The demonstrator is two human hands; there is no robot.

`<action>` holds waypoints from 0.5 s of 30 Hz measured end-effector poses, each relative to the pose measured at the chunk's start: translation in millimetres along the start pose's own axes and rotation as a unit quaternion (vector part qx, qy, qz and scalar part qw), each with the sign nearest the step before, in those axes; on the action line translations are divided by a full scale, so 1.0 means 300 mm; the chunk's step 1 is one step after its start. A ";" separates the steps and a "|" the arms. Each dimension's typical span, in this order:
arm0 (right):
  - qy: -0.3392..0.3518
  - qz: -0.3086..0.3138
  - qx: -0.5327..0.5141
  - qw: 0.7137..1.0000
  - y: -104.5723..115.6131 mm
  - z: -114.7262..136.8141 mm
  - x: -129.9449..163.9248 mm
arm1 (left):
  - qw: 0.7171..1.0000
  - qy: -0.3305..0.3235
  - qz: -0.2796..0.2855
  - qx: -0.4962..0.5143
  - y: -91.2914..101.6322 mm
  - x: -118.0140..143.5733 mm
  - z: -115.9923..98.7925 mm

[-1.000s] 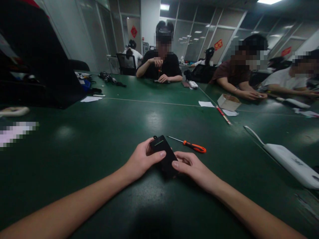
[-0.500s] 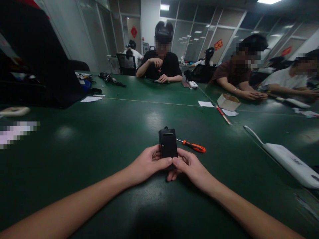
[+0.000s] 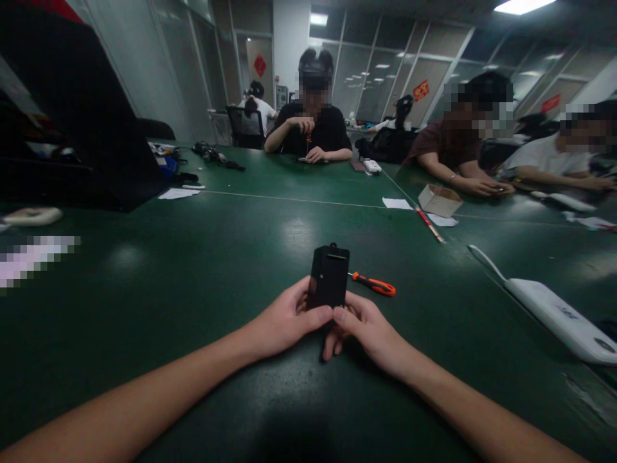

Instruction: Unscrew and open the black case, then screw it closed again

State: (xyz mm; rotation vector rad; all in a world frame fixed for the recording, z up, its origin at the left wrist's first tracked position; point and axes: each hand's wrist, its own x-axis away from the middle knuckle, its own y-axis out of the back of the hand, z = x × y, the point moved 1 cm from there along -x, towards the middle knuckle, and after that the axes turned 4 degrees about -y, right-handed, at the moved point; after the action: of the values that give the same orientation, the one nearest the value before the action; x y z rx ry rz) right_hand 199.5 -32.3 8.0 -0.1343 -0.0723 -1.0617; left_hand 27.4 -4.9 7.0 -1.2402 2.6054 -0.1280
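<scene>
A small black box [image 3: 330, 278] with a slot near its top and a little ring tab at the far end is gripped between both my hands, just above the table. My left hand [image 3: 292, 316] closes on its left side, thumb lying over the near edge. My right hand [image 3: 366, 321] holds the lower right corner, its thumb meeting the left one and some fingers curled below. Just right of the box, a screwdriver [image 3: 375, 284] with an orange and black handle lies on the green table [image 3: 202, 270]; its tip is hidden behind the box.
A white power bank-like device [image 3: 562, 318] with a strap lies at the right. Farther back are an open cardboard box [image 3: 438, 200], a red-and-white strip [image 3: 429, 224] and paper [image 3: 397, 204]. Across the table a person [image 3: 308, 132] works with a screwdriver. A large dark panel [image 3: 72, 122] stands at the left.
The black box has turned and tilted slightly to the right, showing more of its left side. Both hands keep their hold on it. The screwdriver on the table stays where it was.
</scene>
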 end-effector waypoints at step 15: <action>-0.006 0.011 0.007 1.000 -0.029 0.040 0.029 | 0.990 0.058 0.122 -0.030 0.000 0.001 -0.035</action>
State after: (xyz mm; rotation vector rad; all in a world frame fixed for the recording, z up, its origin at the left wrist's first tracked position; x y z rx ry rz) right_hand 196.0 -42.3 21.6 -0.1283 -0.0893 -1.0382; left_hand 24.5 -5.5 17.2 -0.9478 2.8549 -0.0787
